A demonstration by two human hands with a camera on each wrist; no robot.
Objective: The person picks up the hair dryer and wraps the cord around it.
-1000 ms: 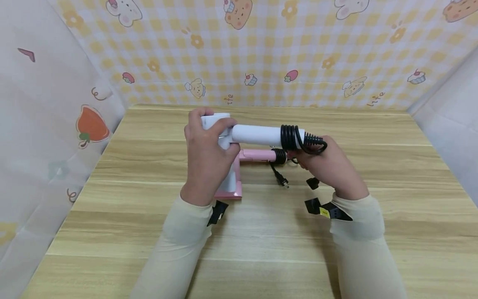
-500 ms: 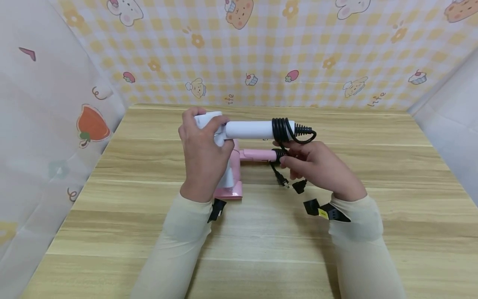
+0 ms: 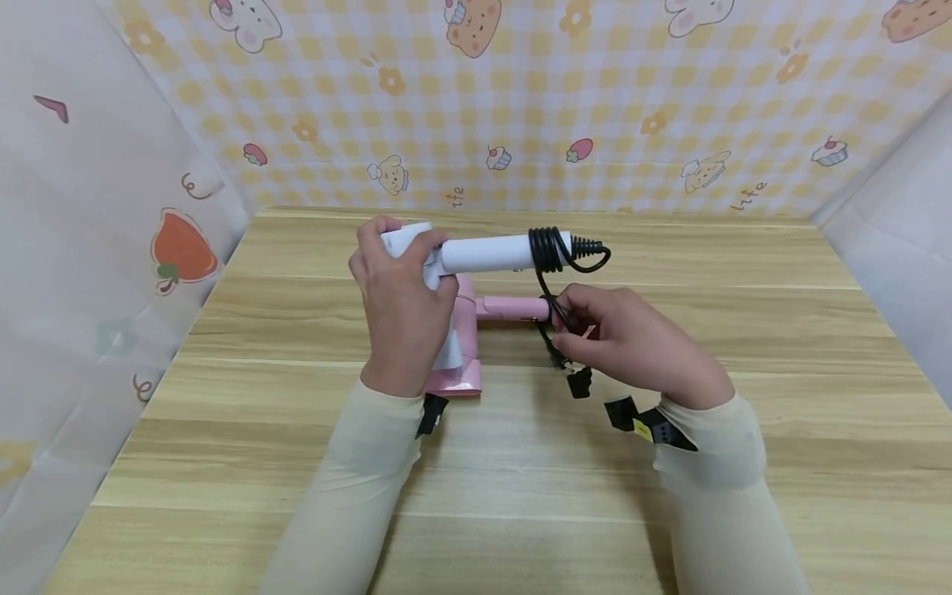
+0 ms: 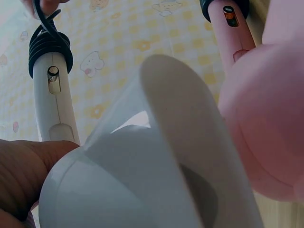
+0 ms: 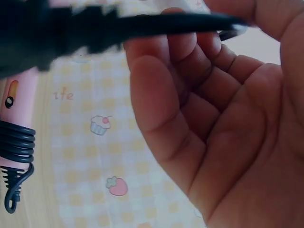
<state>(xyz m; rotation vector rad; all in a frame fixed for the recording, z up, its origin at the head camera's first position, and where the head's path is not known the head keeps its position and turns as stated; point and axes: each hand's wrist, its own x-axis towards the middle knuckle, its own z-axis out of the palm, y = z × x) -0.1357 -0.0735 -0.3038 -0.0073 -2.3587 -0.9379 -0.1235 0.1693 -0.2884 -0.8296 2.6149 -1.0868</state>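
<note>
My left hand (image 3: 405,314) grips the white hair dryer (image 3: 487,254) by its head and holds it above the table, handle pointing right. Black cord (image 3: 546,249) is coiled several times round the handle's end. A free length runs down from the coils to my right hand (image 3: 632,343), whose thumb and fingers pinch it. Below those fingers hangs the black plug (image 3: 578,383), blurred and close in the right wrist view. Behind and partly under the white dryer lies a pink hair dryer (image 3: 513,309), its head (image 4: 266,118) large in the left wrist view.
The pink dryer's own cord (image 5: 16,142) is wound round its handle. All this is over a wooden table (image 3: 521,496), with a yellow checked cloth (image 3: 521,107) hanging behind and pale sheets at both sides. Each wrist wears a black camera strap (image 3: 654,426).
The white hair dryer has shifted left and slightly away. My right hand has come from behind the handle's end to below it, drawing the cord and plug left and toward me.
</note>
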